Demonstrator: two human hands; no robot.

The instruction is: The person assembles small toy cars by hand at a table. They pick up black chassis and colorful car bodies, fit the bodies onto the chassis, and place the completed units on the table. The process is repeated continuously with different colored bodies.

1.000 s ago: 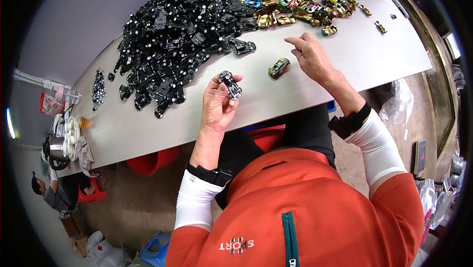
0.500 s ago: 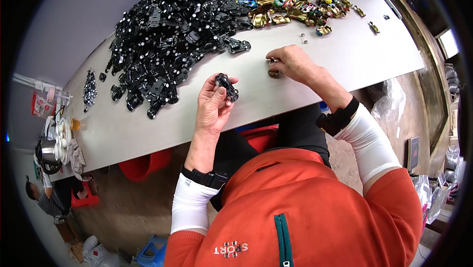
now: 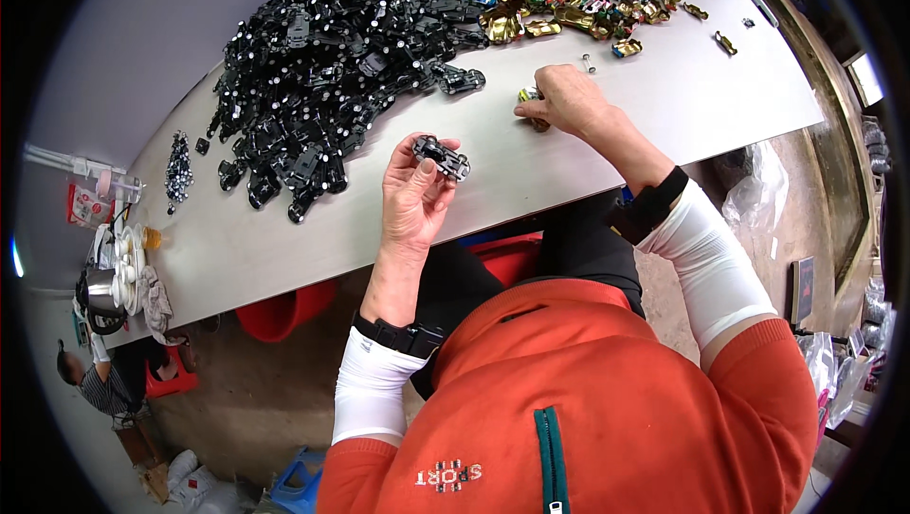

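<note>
My left hand (image 3: pixel 414 199) is closed on a black toy car chassis (image 3: pixel 442 157), its wheels and underside details showing between thumb and fingers. To the right, just above the table, my right hand (image 3: pixel 572 101) pinches a small toy car body (image 3: pixel 529 95) with gold and pale yellow on it; the fingers hide most of it. A small wheel axle (image 3: pixel 589 64) lies on the table beyond that hand. Left of my hands spreads a big heap of black toy car chassis (image 3: pixel 313 78). Farther back is a pile of shiny gold and coloured toy car bodies (image 3: pixel 559 2).
Small silvery wheel axles (image 3: pixel 178 173) lie in a little pile on the white table (image 3: pixel 237 258) at far left. Beyond them stand a metal pot (image 3: pixel 102 301) and white dishes. Red stools (image 3: pixel 275 317) are under the table. Another person (image 3: pixel 106 386) sits at far left.
My right hand has shifted slightly away from me, and the car body in it now shows a pale yellow side. The chassis in my left hand has turned to lie more level.
</note>
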